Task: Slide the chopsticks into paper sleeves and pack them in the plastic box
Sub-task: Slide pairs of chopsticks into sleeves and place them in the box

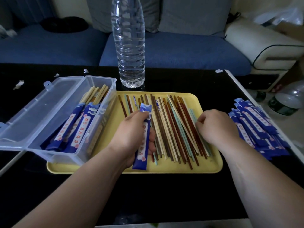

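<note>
My left hand (131, 135) grips a blue paper sleeve (142, 142) upright over the yellow tray (205, 167). Several loose chopsticks (172, 129) in brown, red, cream and pale green lie side by side on the tray. My right hand (215, 127) rests on the right side of that pile, its fingertips curled onto a pale green chopstick. The clear plastic box (69, 150) stands open on the tray's left end, with several sleeved chopsticks (79, 129) inside. A pile of empty blue sleeves (256, 129) lies on the table to the right.
A tall clear water bottle (130, 46) stands just behind the tray. The box lid (32, 109) is folded out to the left. Small paper scraps (19, 84) lie on the black table. A blue sofa runs behind, and bottles sit on the floor at right.
</note>
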